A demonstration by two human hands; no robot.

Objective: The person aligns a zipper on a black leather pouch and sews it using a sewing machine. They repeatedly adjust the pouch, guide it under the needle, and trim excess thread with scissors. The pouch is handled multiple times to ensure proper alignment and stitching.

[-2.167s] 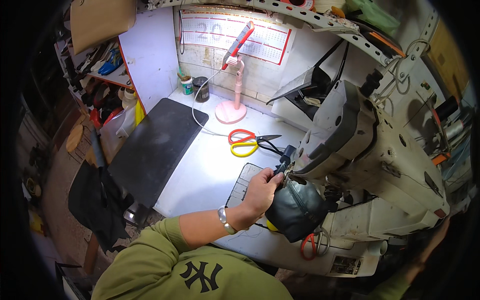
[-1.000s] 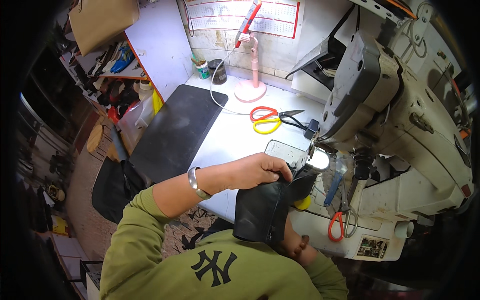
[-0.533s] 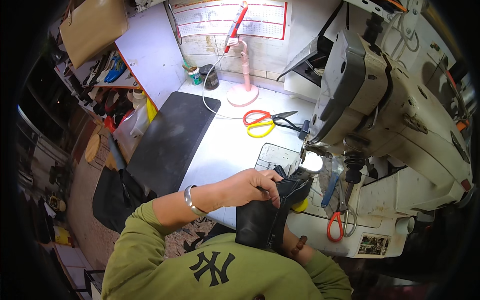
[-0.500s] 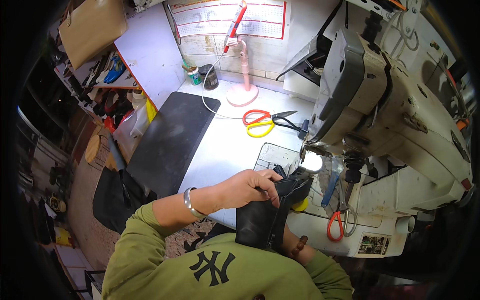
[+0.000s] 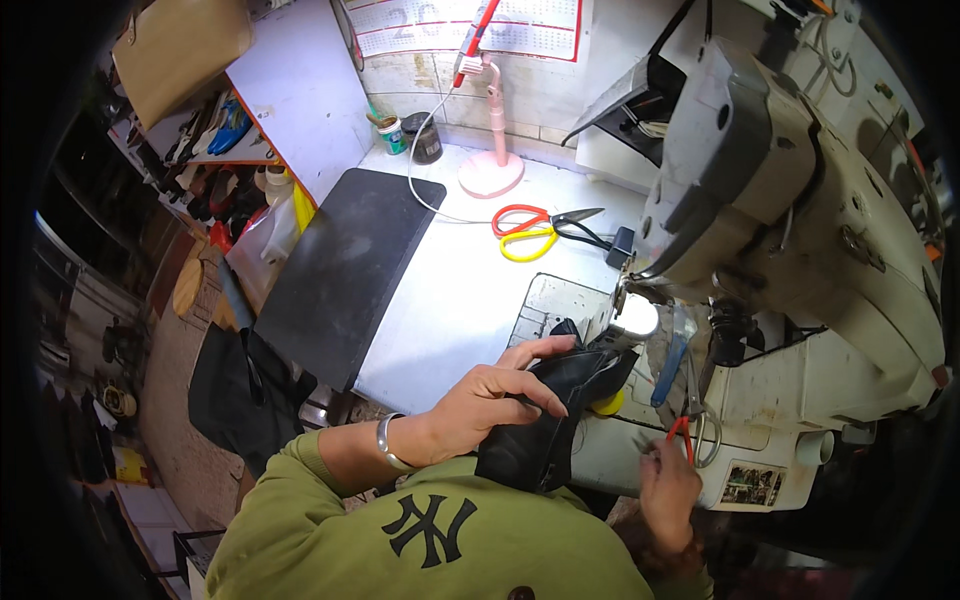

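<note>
My left hand (image 5: 482,405), with a silver bangle at its wrist, lies on a black leather piece (image 5: 530,450). Its fingers curl over the top edge, holding the piece upright against the table's front edge beside the sewing machine's lit needle area (image 5: 632,318). A stitched seam runs down the leather. My right hand (image 5: 670,488) is at the machine bed's front, just below red-handled scissors (image 5: 682,432). Its fingers are pinched, and a small pale metallic tip shows at them; what it belongs to I cannot make out. A yellow round thing (image 5: 608,404) peeks out behind the leather.
The large sewing machine head (image 5: 740,190) overhangs the right side. Scissors with red and yellow handles (image 5: 525,232) lie on the white table, near a pink lamp stand (image 5: 492,174). A black mat (image 5: 350,270) covers the left part. Blue-handled snips (image 5: 675,360) lie by the machine.
My right hand has come out from behind the leather and moved right, beside the red-handled scissors. My left hand stays on the leather, its fingers spread slightly more. The view has shifted a little.
</note>
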